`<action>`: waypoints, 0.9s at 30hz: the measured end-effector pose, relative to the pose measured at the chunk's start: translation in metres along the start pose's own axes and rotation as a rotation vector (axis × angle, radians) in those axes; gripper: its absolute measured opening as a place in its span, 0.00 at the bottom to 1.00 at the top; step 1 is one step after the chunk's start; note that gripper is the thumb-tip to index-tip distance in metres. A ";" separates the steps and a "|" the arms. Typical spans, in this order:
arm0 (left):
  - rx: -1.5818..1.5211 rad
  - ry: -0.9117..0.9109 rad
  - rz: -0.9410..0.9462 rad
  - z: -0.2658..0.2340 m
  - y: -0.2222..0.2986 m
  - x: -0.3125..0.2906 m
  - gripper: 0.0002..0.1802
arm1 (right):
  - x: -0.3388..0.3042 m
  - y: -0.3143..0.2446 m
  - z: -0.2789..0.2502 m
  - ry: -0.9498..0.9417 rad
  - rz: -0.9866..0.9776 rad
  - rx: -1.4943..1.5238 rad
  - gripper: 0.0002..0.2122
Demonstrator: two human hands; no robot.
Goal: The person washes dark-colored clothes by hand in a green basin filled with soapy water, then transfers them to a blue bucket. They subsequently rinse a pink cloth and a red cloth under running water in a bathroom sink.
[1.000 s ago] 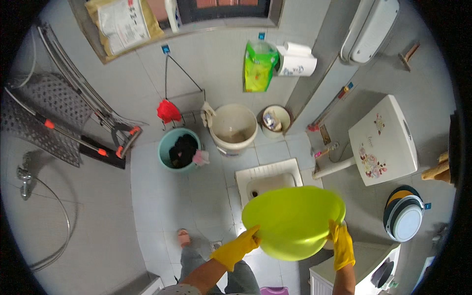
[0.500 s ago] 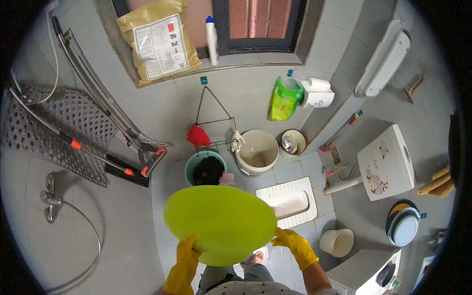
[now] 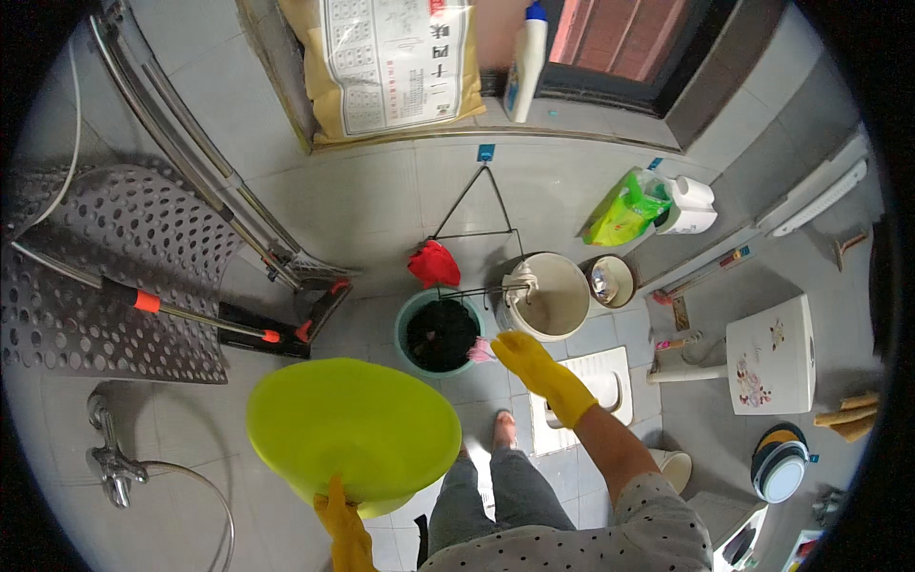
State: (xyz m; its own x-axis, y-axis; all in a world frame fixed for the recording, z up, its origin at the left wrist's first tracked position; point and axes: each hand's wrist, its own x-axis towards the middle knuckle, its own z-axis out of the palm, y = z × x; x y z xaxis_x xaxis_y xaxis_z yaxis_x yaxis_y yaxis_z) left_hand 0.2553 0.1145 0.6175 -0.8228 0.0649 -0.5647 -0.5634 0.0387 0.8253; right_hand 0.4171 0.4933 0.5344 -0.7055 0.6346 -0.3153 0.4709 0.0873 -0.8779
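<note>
On the far left I see a grey perforated mat (image 3: pixel 133 257) against the wall, with a long-handled floor tool (image 3: pixel 191 315), orange at its joints, slanting across it. On the near side of these, a chrome mixer tap (image 3: pixel 114 462) juts from the tiles.

Next comes the wide lime-green basin (image 3: pixel 353 429), in the air to the left of the person's legs (image 3: pixel 496 491). It is smooth and evenly coloured, rounded in outline and tipped over at an angle, with a soft sheen towards its near edge. The left hand (image 3: pixel 345 524), in a yellow rubber glove, grips it at that edge, one finger lying against the green surface.

Beyond the basin and slightly right, a teal bucket (image 3: pixel 419 368) holds dark cloth (image 3: pixel 443 334), and a pink cloth (image 3: pixel 480 350) hangs at its right rim. A red cloth (image 3: pixel 435 264) hangs just above on the wire rack (image 3: pixel 477 234).

The right hand (image 3: pixel 538 372), gloved the same way, reaches to that pink cloth, fingers stretched out and close together; I cannot tell whether they pinch it. Past the hand stands a large white bucket (image 3: pixel 562 286); to its right and nearer lies the squat toilet (image 3: pixel 610 419), then a white flower-patterned cistern (image 3: pixel 770 355).
</note>
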 end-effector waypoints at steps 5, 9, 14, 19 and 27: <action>-0.044 0.031 0.046 -0.015 -0.009 0.017 0.27 | 0.133 0.031 0.025 0.190 0.046 -0.259 0.23; 0.035 0.180 -0.101 -0.008 0.027 -0.007 0.30 | 0.201 -0.005 0.065 0.124 0.075 -0.351 0.22; 0.054 0.345 -0.146 -0.009 -0.007 -0.004 0.23 | 0.292 0.071 0.073 0.384 -0.261 -0.468 0.20; 1.496 0.172 0.262 -0.082 -0.054 -0.004 0.23 | 0.310 0.051 0.087 0.183 0.119 -0.639 0.17; 0.419 0.310 0.010 0.003 -0.020 0.001 0.22 | 0.207 0.025 -0.010 0.282 -0.051 0.671 0.08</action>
State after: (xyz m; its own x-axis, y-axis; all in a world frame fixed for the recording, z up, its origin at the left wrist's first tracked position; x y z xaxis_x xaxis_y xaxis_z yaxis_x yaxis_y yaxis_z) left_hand 0.2653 0.1164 0.6006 -0.8473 -0.2289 -0.4792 -0.5292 0.4396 0.7257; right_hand 0.2879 0.6345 0.4507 -0.5123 0.8238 -0.2426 -0.0490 -0.3101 -0.9494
